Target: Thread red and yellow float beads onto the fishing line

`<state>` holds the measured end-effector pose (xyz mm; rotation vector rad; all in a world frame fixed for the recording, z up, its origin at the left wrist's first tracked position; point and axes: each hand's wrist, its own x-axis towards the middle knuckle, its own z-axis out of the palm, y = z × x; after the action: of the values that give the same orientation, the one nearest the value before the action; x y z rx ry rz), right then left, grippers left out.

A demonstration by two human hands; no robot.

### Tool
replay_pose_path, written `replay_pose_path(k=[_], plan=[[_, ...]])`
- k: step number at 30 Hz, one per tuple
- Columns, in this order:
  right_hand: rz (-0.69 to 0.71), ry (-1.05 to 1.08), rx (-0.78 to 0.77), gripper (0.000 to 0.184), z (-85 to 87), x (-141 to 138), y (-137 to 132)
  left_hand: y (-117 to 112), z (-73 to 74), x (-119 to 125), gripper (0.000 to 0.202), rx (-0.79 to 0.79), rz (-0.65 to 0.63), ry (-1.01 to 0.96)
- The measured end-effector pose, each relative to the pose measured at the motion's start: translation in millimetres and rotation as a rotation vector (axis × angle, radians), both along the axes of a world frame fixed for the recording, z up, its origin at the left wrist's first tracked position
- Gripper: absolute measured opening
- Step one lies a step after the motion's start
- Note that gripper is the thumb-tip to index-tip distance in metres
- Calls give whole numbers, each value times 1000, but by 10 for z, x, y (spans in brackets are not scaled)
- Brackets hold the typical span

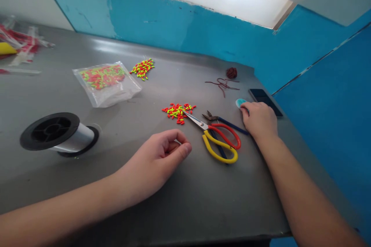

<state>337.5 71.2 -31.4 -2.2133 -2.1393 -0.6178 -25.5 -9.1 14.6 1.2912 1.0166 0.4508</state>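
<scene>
My left hand (162,154) rests on the grey table (185,200) with its fingers curled into a loose pinch; I cannot make out anything in it. Just beyond it lies a small heap of red and yellow-green beads (178,110). Scissors with one red and one yellow handle (218,139) lie between my hands, over blue-handled pliers (226,123). My right hand (259,119) lies knuckles up at the right, fingertips closed on a small teal disc (240,102).
A black spool of clear line (59,134) lies at the left. A clear bag of beads (106,82) and a second bead heap (142,68) sit further back. Brown cord pieces (223,83), a brown ball (231,72) and a dark phone (265,101) lie near the blue wall.
</scene>
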Motion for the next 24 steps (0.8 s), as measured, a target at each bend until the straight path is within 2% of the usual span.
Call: replay_pose_path(k=[6,10,14,17,20,22,24], plan=[[-7,37,-7,31,23,-76,-22,-11,19,-13,34,8,0,-16],[27,141,57,31,41,-93,-35,-21,24,-16,34,-4,4,-27],[67,369,180,26,177,-239,-68,-12,23,-6,38,-19,28,-46],[137,632,222,15,333,-592,-196,2,12,-8,41,-45,88,-110],[296,936,79,9,438,-1092,-432,7,2,-19,36,-45,203,-208],[402,1129,-80,19,448,-1396,-588,9,2,-23,31,-8,286,-221],[441,1638,-302,15,413,-1614,-688,18,4,-20,26,23,350,-200]])
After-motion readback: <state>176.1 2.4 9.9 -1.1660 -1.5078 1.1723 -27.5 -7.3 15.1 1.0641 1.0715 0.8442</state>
